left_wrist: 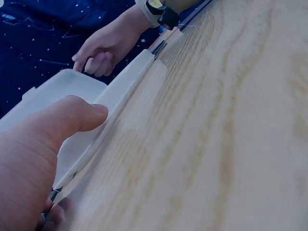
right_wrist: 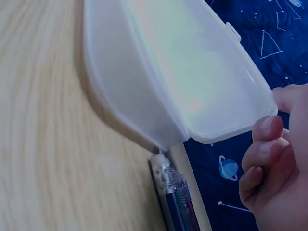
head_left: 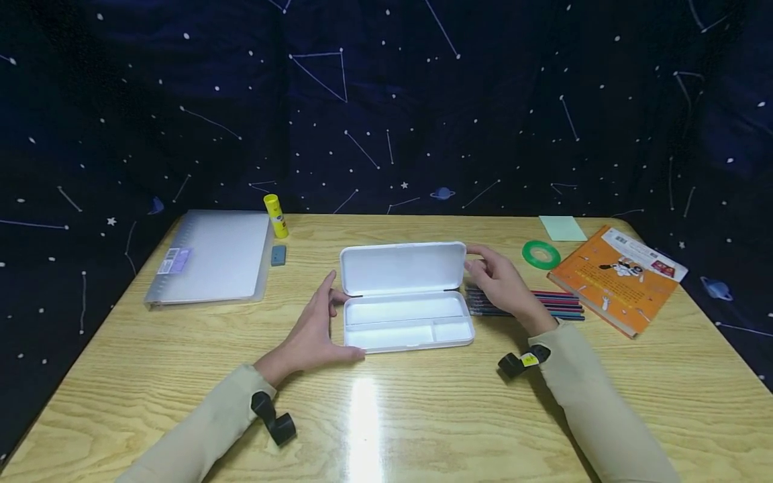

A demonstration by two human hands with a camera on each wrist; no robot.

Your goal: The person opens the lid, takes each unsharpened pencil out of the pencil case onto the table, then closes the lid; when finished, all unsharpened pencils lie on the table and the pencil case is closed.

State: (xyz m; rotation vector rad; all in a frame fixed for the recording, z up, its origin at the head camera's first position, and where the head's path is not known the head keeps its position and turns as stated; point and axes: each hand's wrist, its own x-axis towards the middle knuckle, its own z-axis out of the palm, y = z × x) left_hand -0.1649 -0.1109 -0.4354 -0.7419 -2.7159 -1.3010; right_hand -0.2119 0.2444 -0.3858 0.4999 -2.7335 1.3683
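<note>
A white pencil case (head_left: 403, 305) stands in the middle of the table with its lid (head_left: 403, 268) raised at the back. Its compartments, one long and others smaller, hold nothing visible. My left hand (head_left: 311, 333) spans the case's left end, thumb over the front edge and fingers towards the hinge. In the left wrist view that thumb (left_wrist: 79, 115) lies across the front wall; the other fingers are mostly hidden. My right hand (head_left: 498, 282) holds the lid's right edge at the fingertips, its lower fingers curled in the right wrist view. Several pencils or pens (head_left: 558, 305) lie beneath it, beside the case.
On the left lie a clear ring binder (head_left: 217, 261), a yellow glue stick (head_left: 276, 216) and a grey-blue eraser (head_left: 278, 255). To the right are green tape (head_left: 541, 255), a pale green paper square (head_left: 563, 228) and an orange book (head_left: 619, 282). A dark star-patterned cloth (head_left: 386, 134) hangs behind.
</note>
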